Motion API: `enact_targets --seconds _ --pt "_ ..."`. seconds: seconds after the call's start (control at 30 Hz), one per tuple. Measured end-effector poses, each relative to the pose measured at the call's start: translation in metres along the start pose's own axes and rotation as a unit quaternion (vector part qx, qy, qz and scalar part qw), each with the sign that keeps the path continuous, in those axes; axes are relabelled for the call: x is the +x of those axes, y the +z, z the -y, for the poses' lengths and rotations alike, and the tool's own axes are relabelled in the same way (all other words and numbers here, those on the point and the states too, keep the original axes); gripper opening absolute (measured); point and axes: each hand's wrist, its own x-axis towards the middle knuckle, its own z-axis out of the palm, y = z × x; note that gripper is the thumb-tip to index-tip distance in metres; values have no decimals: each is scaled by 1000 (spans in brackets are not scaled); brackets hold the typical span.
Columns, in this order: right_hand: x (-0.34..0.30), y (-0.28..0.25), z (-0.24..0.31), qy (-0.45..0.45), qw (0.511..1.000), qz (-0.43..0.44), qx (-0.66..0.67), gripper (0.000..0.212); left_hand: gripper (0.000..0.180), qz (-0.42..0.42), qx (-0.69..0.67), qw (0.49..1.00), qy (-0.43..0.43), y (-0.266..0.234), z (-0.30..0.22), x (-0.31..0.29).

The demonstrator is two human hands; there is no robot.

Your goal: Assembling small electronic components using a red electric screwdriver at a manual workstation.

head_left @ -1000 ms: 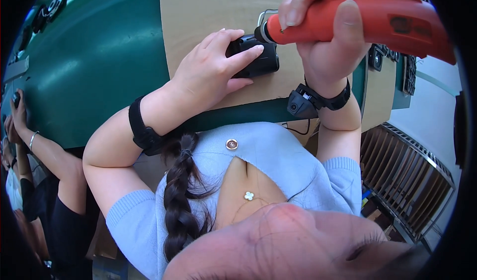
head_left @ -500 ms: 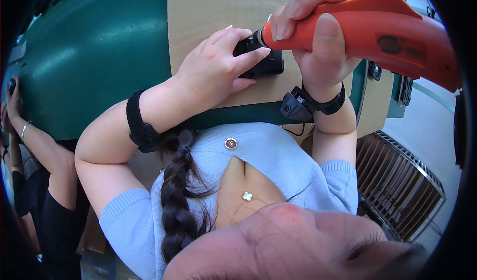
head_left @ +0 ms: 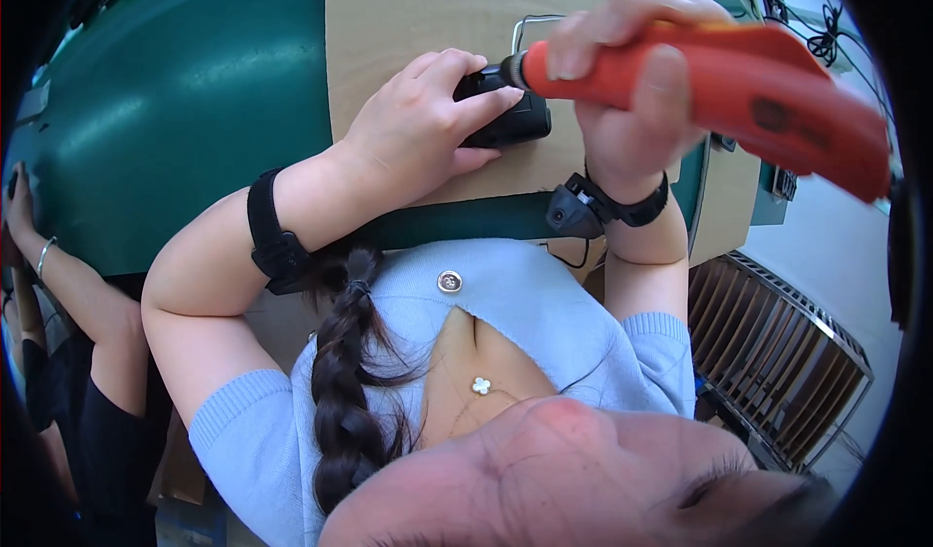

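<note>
A red electric screwdriver [head_left: 731,88] lies in my right hand [head_left: 637,110], whose fingers and thumb wrap around its body; both are smeared by motion. Its dark bit end points left, at the top of a black plastic device [head_left: 513,124] on the cardboard; whether the tip touches a screw is hidden. My left hand [head_left: 413,110] grips that device from the left, with the forefinger and thumb on either side of the spot beneath the screwdriver's nose.
Brown cardboard [head_left: 408,17] covers part of the green tabletop [head_left: 194,110]. A thin wire frame [head_left: 530,24] shows behind the screwdriver. Black cables [head_left: 826,32] hang at the upper right, above a slatted metal rack [head_left: 777,353]. A co-worker's arm [head_left: 83,280] reaches in at far left.
The screwdriver's rear end has swung downward, and my right hand has shifted slightly with it. My left hand and the black device have barely moved.
</note>
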Motion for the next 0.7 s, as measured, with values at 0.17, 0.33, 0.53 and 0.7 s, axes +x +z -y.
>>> enact_targets --seconds 0.17,0.33,0.53,0.7 --pt "-17 -13 30 -34 999 16 0 38 58 -9 -4 1000 15 2 3 6" --pt "-38 -6 18 -18 999 19 38 42 56 -16 4 1000 10 4 5 5" --pt "-35 -1 6 -43 999 1 28 42 55 -16 7 1000 14 6 8 6" --pt "-35 4 -2 -61 997 20 39 36 55 -18 10 1000 11 8 8 4"
